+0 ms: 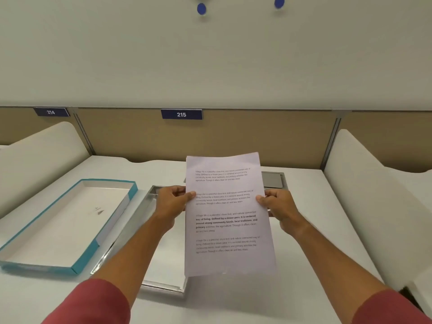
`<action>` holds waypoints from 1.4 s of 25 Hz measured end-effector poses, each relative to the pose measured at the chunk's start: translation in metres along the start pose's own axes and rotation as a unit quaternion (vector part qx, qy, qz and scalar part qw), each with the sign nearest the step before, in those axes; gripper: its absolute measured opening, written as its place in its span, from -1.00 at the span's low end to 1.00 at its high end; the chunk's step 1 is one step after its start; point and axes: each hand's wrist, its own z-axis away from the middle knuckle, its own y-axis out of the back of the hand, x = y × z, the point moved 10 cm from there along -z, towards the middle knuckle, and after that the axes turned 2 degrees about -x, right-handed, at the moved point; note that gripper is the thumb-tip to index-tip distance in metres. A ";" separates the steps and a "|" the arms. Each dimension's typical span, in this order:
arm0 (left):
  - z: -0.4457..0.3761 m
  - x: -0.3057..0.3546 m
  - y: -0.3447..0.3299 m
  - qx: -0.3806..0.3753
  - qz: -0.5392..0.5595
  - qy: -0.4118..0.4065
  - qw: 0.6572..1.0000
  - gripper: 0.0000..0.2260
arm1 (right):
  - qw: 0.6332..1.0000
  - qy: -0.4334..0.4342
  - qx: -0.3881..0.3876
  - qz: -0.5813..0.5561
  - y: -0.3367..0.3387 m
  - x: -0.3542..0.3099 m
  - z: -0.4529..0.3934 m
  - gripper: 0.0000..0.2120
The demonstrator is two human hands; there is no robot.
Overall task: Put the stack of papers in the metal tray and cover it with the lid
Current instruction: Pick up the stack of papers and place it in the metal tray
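**Papers held over the tray, lid waiting at lower left**

One white desk [304, 230] filled the lower half of the frame, running up to a tan partition with two number plates. On it, at lower left, lay one teal-edged lid [70, 220], open side up. Just beside it toward the centre sat one metal tray [149, 285], its shiny rim showing at the lower centre and again near the left hand; the arms and the sheets hid most of it.

One stack of papers [226, 213] hung in the middle of the frame, printed face toward the wearer, its long axis running from the lower to the upper part of the picture, roughly in line with the tray's long side. How many sheets it held I could not tell.

Both hands gripped it at mid-height. The left hand [171, 204] pinched the left edge, thumb on the front, fingers behind. The right hand [279, 204] pinched the right edge the same way.

The tray lay beneath and somewhat left of the sheets, so I judged the next move a lowering toward lower left. The left hand was the one nearer the lid.
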 end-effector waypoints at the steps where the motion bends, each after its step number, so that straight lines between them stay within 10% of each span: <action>1: -0.008 -0.006 0.016 0.000 -0.009 0.009 1.000 -0.85 | 1.000 -0.011 0.007 0.008 -0.017 0.004 -0.002 -0.90; 10: -0.072 -0.068 0.143 -0.016 -0.086 0.081 0.993 -0.83 | 0.987 -0.139 0.073 0.042 -0.169 0.050 -0.001 -0.53; 15: -0.093 -0.090 0.167 -0.009 -0.110 0.112 0.987 -0.80 | 0.969 -0.201 0.116 0.082 -0.204 0.070 -0.005 -0.91; 35: -0.135 -0.127 0.163 -0.011 -0.363 0.117 0.924 -0.70 | 0.926 -0.249 0.145 0.244 -0.239 0.107 -0.042 -0.76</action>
